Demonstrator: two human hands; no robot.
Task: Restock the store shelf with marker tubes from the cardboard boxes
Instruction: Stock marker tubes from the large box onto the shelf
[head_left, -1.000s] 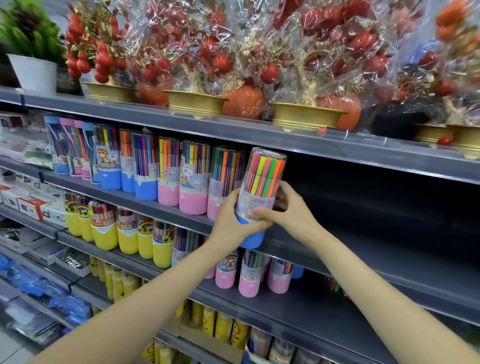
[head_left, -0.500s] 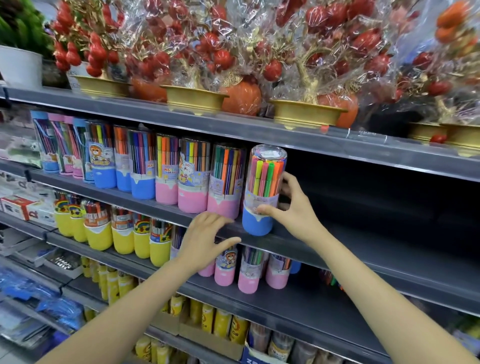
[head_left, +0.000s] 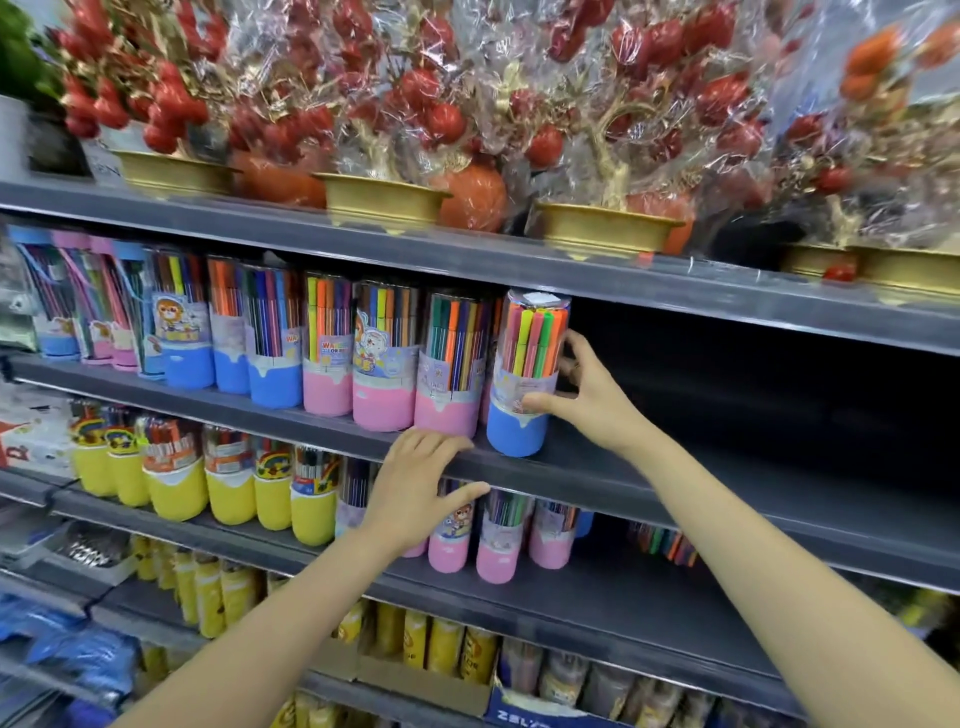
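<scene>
Grey store shelf (head_left: 649, 467), front edge: right hand (head_left: 592, 400) grips the blue-based marker tube (head_left: 527, 374) at the row's right end, left hand (head_left: 421, 488) rests flat, fingers straight, on the lip — best nudge it snug beside the pink-based tube (head_left: 449, 369), upright, before letting go.

Blue-based marker tube (head_left: 524, 374) stands upright at the shelf (head_left: 649, 467) front edge, right end of the tube row. Right hand (head_left: 587, 395) grips its side. Left hand (head_left: 415, 488) lies flat on the front edge.
</scene>
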